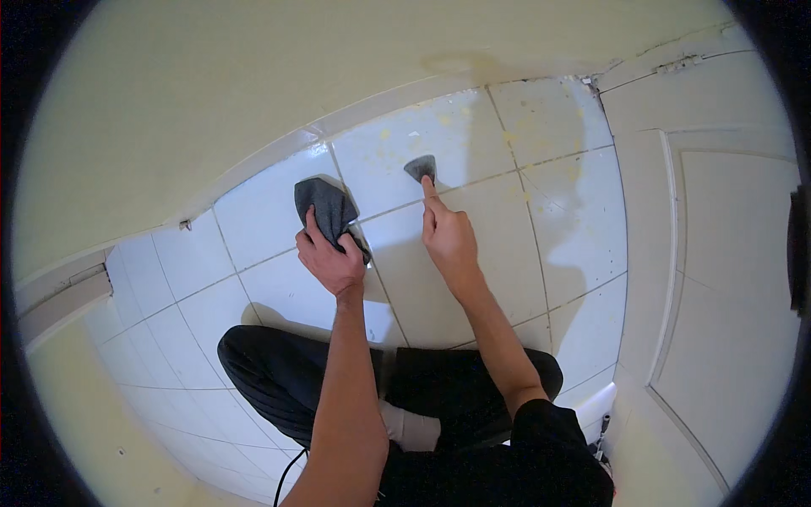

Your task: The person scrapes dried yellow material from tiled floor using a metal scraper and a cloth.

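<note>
My left hand is closed on a crumpled dark grey cloth, which lies against the white floor tiles. In my right hand is a scraper with a wide flared metal blade. The index finger stretches along it toward the blade, and the handle is hidden under the hand. The blade is at the tiles, its broad edge turned away from me. Yellowish spots are scattered over the tiles beyond and to the right of the blade.
A pale wall with a baseboard borders the floor ahead. On the right stands a cream panelled door. My crossed legs in black trousers are close below my forearms. A thin black cable runs at the lower left.
</note>
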Demonstrator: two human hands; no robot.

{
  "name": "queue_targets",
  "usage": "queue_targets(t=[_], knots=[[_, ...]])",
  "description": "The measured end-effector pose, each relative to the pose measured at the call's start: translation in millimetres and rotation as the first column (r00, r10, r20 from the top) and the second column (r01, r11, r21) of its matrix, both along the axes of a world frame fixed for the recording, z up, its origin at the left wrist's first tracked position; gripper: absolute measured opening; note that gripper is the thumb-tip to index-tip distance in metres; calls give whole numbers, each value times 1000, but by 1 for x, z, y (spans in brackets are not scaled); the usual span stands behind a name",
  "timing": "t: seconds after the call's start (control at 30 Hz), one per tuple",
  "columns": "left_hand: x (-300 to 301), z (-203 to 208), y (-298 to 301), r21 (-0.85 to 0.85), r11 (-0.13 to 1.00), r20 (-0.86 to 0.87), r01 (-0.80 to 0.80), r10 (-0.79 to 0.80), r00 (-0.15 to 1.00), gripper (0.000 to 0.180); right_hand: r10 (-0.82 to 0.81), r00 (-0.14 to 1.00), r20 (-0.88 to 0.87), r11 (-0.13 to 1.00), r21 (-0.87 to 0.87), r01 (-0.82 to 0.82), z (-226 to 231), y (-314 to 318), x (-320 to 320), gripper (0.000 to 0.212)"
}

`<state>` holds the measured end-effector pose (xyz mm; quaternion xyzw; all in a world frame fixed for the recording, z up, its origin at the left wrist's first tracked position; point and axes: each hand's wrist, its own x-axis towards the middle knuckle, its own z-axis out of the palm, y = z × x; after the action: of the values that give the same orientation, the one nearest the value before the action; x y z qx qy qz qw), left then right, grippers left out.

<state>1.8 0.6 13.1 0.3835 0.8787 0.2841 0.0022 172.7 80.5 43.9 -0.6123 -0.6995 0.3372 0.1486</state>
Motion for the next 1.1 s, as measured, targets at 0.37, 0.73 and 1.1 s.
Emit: queue_targets(t=[0.37,0.73,1.1], knots=[[-2,1,-1,-8,1000,1,-14,14,1000,69,100,995,4,989,-107,-99,13,-11,-6,49],[-3,-2,-1,-14,1000,-29,9,-9,1000,70,86,990,-111,996,0,-87,-16,-12,-10,50],[-5,-2,-2,1,1000,-19,8,-8,1000,71,75,984,-159,996,-31,-81,-12,-15,-7,52]])
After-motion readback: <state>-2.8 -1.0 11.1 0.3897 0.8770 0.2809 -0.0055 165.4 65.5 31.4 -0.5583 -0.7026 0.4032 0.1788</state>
